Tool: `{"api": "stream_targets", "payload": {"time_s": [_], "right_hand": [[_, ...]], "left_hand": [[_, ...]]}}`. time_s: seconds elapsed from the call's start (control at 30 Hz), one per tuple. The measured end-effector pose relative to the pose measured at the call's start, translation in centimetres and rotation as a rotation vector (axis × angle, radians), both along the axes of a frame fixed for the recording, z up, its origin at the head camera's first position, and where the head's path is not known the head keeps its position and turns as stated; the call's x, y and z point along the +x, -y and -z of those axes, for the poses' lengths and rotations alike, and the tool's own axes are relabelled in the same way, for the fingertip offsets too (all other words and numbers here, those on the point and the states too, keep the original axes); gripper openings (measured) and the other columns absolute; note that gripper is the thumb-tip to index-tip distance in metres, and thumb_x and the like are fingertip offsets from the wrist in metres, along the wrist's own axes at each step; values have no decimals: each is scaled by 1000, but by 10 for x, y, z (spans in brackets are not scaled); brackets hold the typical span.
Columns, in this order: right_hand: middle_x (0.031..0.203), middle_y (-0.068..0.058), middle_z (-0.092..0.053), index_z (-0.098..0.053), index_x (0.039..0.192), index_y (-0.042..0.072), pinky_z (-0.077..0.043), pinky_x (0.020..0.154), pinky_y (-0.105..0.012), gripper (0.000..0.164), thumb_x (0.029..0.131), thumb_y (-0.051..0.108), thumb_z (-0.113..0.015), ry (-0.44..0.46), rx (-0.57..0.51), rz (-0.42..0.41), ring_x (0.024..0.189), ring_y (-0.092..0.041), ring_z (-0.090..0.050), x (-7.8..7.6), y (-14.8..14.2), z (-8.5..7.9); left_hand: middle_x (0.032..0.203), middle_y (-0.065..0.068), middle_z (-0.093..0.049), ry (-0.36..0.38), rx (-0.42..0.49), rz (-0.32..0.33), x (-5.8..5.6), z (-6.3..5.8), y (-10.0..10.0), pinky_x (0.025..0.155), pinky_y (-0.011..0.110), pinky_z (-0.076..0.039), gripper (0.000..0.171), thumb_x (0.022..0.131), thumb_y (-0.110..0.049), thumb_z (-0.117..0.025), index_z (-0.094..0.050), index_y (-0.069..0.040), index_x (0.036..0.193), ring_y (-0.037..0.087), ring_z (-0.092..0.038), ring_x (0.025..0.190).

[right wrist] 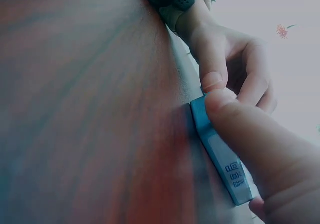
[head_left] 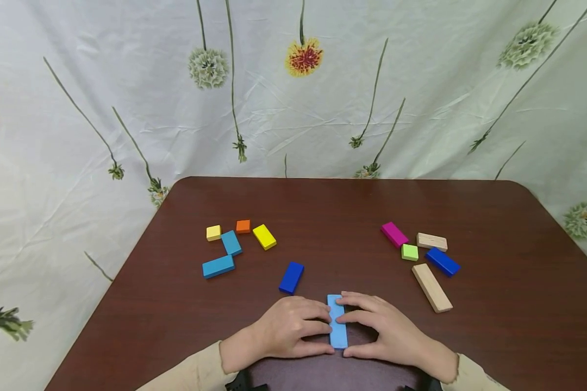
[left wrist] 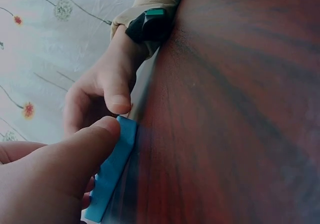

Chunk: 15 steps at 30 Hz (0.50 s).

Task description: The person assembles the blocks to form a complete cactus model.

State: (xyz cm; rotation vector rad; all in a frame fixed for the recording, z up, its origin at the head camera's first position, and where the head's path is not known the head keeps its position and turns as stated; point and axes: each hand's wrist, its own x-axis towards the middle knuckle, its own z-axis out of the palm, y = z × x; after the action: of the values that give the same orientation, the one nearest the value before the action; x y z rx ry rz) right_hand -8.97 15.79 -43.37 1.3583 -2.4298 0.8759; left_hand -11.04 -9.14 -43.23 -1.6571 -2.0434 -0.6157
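Observation:
A long light blue block (head_left: 337, 320) lies on the table close to the near side, between the two hands. From its left side my left hand (head_left: 293, 326) touches it with the fingertips, the thumb at its near corner. My right hand (head_left: 386, 331) comes from the other side, with two fingertips over the right edge and the thumb by the near end. In the right wrist view, dark print marks the side of the block (right wrist: 220, 154). Both hands' fingers are spread and only gently bent. A dark blue block (head_left: 291, 278) lies just beyond my left hand.
To the left lie two mid-blue blocks (head_left: 218, 266), two yellow ones (head_left: 264, 237) and an orange one (head_left: 243, 226). Rightward are a magenta block (head_left: 394, 234), a green cube (head_left: 410, 252), another dark blue block (head_left: 442, 262) and two plain wooden blocks (head_left: 432, 288). A flowered cloth hangs behind.

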Motion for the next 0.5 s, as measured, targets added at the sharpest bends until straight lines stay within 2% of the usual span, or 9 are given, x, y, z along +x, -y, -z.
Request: {"api": "stream_targets", "payload": {"time_s": [0.17,0.5], "right_hand": [[121,3,-61,-69,108,25,-43,92,-39,30,81,36,-74,-66,-31,-71,119,-24,-51,1,-2,1],[117,6,-64,-72,104,27,-35,99,-25,26,79,34,-76,-118,-95,-109,114,-22,-54,3,-1,4]], "left_hand": [[96,-7,-67,12,6,11,2,0,1,86,20,-47,23,83,-41,-69,-74,-19,88,7,-60,103],[94,-7,-67,14,10,33,5,-2,2,88,21,-47,23,82,-41,-71,-74,-19,86,8,-60,103]]}}
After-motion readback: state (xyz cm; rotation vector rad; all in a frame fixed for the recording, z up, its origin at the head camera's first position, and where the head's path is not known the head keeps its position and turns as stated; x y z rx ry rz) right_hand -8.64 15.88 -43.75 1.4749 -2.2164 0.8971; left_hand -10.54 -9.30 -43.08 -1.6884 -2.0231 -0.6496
